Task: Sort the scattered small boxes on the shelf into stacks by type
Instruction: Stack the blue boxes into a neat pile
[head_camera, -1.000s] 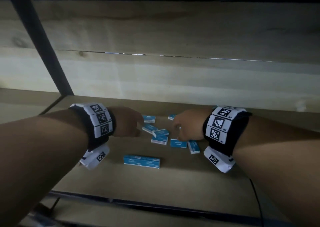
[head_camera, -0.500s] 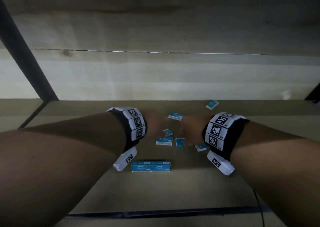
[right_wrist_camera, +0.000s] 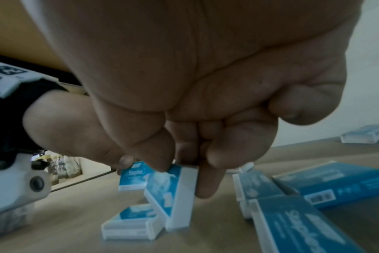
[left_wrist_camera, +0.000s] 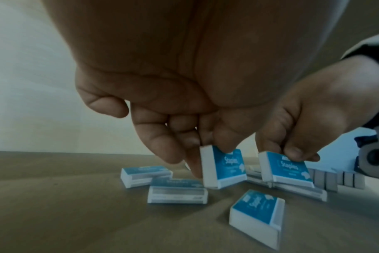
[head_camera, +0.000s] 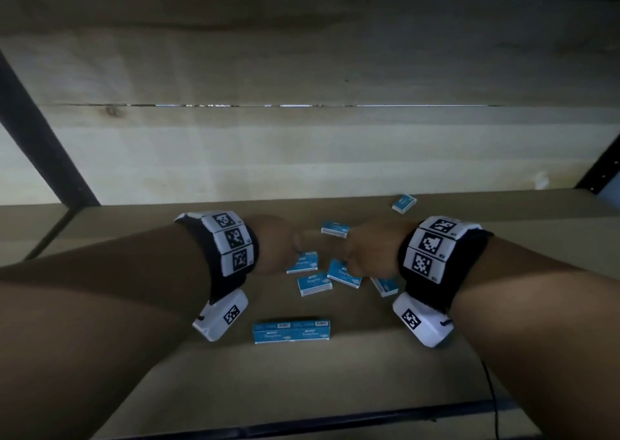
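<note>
Several small blue-and-white staple boxes lie scattered on the brown shelf (head_camera: pixel 335 389). My left hand (head_camera: pixel 285 251) pinches one small box (left_wrist_camera: pixel 223 169) between thumb and fingers, tipped up on its edge; the same box (head_camera: pixel 303 262) shows in the head view. My right hand (head_camera: pixel 362 255) pinches a second small box (right_wrist_camera: pixel 173 193), also tilted, its low edge near the shelf (right_wrist_camera: pixel 65 222); in the head view that box (head_camera: pixel 344 273) sits beside the first. A longer blue staple box (head_camera: pixel 291 331) lies flat nearer me.
Loose small boxes lie at the centre (head_camera: pixel 314 284), under my right wrist (head_camera: pixel 384 285), further back (head_camera: pixel 335 229) and near the back wall (head_camera: pixel 404 203). A pale wooden wall (head_camera: pixel 302 158) closes the back. A black post (head_camera: pixel 43 137) stands at the left, and a thin cable (head_camera: pixel 491 392) at the front right.
Both hands have drawn together over the cluster of small boxes, and each now pinches one, tipped up. The head view has swung to the right.
</note>
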